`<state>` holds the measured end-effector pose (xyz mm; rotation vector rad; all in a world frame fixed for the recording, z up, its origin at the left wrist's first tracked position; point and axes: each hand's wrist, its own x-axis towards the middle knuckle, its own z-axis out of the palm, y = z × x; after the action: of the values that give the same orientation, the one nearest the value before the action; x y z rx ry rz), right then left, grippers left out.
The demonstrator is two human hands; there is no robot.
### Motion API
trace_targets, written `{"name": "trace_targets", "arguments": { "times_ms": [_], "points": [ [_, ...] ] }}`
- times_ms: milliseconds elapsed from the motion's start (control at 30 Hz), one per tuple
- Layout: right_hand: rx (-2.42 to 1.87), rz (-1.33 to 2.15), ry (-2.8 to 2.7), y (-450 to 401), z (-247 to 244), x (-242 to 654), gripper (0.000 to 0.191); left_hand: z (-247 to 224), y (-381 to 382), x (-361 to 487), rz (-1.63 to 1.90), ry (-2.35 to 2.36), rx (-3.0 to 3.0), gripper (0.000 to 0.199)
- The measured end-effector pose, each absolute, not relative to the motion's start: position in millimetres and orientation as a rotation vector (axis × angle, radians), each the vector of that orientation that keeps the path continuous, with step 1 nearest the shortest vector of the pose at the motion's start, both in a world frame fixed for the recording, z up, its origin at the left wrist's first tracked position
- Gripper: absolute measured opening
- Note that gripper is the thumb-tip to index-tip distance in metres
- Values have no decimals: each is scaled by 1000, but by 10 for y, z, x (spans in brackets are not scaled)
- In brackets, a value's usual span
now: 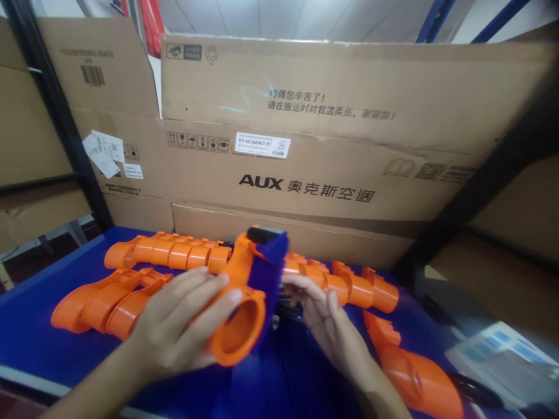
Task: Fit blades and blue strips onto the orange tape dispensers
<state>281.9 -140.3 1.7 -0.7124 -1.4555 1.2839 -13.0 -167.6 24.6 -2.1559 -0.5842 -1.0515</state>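
My left hand wraps around an orange plastic tube piece with a round open end facing me. A blue block part with a black top is joined to that piece. My right hand is palm-up against the blue part's right side, its fingers curled under it. Both hands hold the orange and blue assembly just above the blue table.
Rows of orange half-shell pieces lie on the table: one row at the back left, a stack at the left, more at the right and near right. Cardboard boxes form a wall behind. A black frame post slants at right.
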Motion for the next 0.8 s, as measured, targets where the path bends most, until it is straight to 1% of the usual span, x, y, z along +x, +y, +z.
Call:
{"name": "trace_targets", "arguments": {
  "times_ms": [100, 167, 233, 333, 433, 600, 700, 800],
  "points": [
    [-725, 1160, -1380, -1336, 89, 2796, 60, 349, -1641, -680, -843, -713, -2127, 65],
    [-723, 1113, -1322, -1308, 131, 2787, 58, 388, -1613, -1026, -644, -695, -2187, 61],
    [-720, 1098, -1286, -1295, 159, 2787, 56, 385, -1588, -1303, -475, -852, -2278, 57],
    [-725, 1093, -1256, -1292, 173, 2798, 54, 321, -1564, -1531, -333, -1013, -2360, 63],
    [-722, 1087, -1243, -1287, 169, 2807, 55, 262, -1559, -1528, -250, -1056, -2448, 74],
    [-740, 1070, -1243, -1262, 149, 2815, 57, 230, -1576, -1278, -173, -1128, -2568, 93],
    [-737, 1064, -1261, -1256, 147, 2814, 58, 141, -1558, -1184, -201, -1122, -2589, 98],
    [-723, 1067, -1275, -1257, 162, 2806, 57, -23, -1522, -1148, -193, -1139, -2611, 99]
  ]
}}
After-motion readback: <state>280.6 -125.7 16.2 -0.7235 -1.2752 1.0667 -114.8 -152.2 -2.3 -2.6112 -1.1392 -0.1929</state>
